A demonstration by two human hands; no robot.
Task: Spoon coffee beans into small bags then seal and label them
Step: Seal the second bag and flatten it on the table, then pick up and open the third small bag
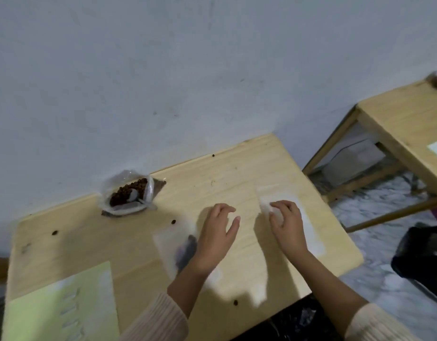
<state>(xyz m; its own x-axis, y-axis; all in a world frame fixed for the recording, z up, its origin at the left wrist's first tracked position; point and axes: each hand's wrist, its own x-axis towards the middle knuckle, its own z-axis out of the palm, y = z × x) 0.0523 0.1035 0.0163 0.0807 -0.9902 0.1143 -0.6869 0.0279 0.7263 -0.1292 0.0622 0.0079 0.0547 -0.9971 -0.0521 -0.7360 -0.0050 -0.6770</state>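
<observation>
The left hand [217,232] is open and holds nothing, beside a small bag [173,244] on the surface [89,242]. The right hand [286,225] touches empty bags [308,227] with bent fingers (too blurry to tell if it grips). Coffee beans [128,191] sit farther back.

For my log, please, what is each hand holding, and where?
Left hand: nothing. Right hand: fingers curled on the clear bag, at its far end; grip cannot be told.

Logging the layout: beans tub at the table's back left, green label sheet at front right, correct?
No. The head view shows the green label sheet at the front left; the beans tub is at the table's back left.
</observation>
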